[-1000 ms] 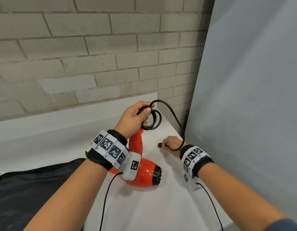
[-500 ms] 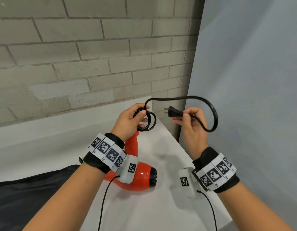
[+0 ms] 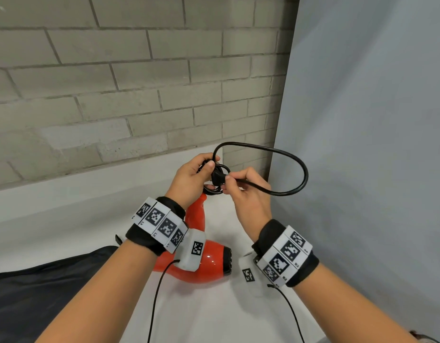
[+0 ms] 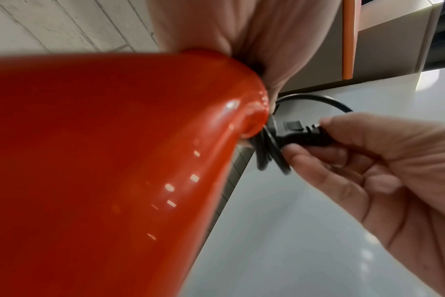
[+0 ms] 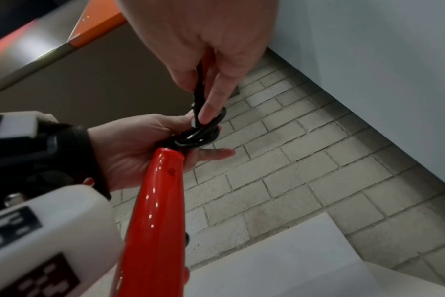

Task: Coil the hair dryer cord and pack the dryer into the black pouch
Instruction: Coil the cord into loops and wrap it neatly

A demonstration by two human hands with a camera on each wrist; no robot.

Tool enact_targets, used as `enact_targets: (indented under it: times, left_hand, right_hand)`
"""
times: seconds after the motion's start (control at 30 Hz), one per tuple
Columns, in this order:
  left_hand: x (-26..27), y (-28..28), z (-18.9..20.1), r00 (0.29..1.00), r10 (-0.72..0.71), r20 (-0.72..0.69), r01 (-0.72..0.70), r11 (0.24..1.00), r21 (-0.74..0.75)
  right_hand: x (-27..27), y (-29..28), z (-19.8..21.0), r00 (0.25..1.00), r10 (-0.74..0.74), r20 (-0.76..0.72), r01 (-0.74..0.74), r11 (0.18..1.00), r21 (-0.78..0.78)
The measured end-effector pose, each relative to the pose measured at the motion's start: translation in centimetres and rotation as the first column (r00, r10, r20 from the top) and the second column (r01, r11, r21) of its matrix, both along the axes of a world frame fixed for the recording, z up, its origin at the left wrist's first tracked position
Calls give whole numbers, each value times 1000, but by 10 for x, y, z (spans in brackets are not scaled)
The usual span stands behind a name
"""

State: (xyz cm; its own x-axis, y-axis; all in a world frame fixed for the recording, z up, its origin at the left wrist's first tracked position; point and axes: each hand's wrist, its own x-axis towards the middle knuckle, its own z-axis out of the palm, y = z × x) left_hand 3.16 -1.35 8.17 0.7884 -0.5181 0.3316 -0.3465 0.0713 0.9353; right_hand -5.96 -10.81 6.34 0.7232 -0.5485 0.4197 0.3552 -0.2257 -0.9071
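From the head view I see my left hand clamped on the coiled cord at the end of the red hair dryer handle, so the loops cannot spring open, while my right hand pinches the plug against the coil; one loose loop arcs right, and the black pouch lies on the bench at lower left. The left wrist view shows the plug gripped between my right thumb and fingers, probably to thread it through. The right wrist view shows the coil sitting at the handle tip.
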Motion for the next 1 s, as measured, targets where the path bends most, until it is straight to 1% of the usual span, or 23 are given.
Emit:
enact_targets:
  times: [0.13, 0.23, 0.33, 0.4, 0.5, 0.53, 0.6, 0.63, 0.67, 0.7, 0.73, 0.77, 0.8, 0.83, 0.87, 0.9, 0.93, 1.0]
  left_hand:
    - [3, 3, -1, 1000, 10, -2, -10, 1000, 5]
    - [1, 4, -1, 999, 8, 39, -8, 1000, -1]
    - [-3, 2, 0, 996, 5, 89, -7, 1000, 19]
    - [-4, 2, 0, 996, 4, 88, -6, 1000, 16]
    - [-7, 1, 2, 997, -6, 80, 4, 1000, 28]
    - [-8, 0, 2, 996, -10, 83, 7, 999, 34]
    - [-11, -1, 3, 996, -19, 84, 17, 1000, 26]
    - [-13, -2, 3, 996, -29, 83, 27, 999, 22]
    - [-15, -3, 4, 995, -38, 90, 36, 999, 27]
    - [-17, -4, 3, 994, -45, 100, 42, 998, 40]
    - [-18, -4, 3, 993, -50, 109, 44, 998, 53]
    - [-18, -4, 3, 993, -49, 111, 43, 997, 58]
    - [-17, -4, 3, 994, -41, 101, 36, 998, 52]
    - [-16, -2, 3, 996, -29, 81, 26, 999, 44]
    - [-15, -1, 3, 998, -19, 62, 17, 999, 39]
    - [-14, 0, 3, 999, -10, 53, 8, 999, 45]
    - [-15, 0, 3, 998, -1, 57, -3, 998, 56]
    - [-12, 0, 1, 998, 27, 53, -30, 998, 54]
  right_hand:
    - [-2, 5, 4, 999, -31, -23, 29, 997, -69]
    - [3, 5, 5, 996, -65, -60, 62, 997, -45]
    - [8, 1, 3, 993, -48, -109, 43, 998, -43]
    - [8, 2, 0, 994, -45, -103, 32, 991, -128]
    - [6, -2, -8, 995, -89, -45, 67, 934, -351]
    - [6, -3, -9, 993, -117, -20, 100, 917, -386]
    - [9, -6, -8, 984, -176, 31, 174, 900, -399]
    - [12, -6, -5, 981, -193, 17, 186, 912, -365]
    - [16, -6, -2, 984, -179, -11, 168, 941, -294]
    - [21, -6, 3, 993, -104, -50, 96, 985, -142]
    - [25, -7, 8, 998, -28, -53, 28, 1000, -3]
    - [27, -7, 10, 996, 58, -72, -48, 990, 134]
    - [27, -10, 11, 989, 120, -89, -109, 987, 119]
    - [27, -13, 7, 979, 161, -124, -164, 986, -17]
    - [27, -15, 0, 972, 167, -164, -193, 968, -161]
    - [27, -19, -7, 967, 167, -192, -213, 944, -252]
    - [25, -22, -12, 958, 188, -215, -245, 927, -282]
    - [21, -30, -22, 948, 239, -210, -299, 895, -330]
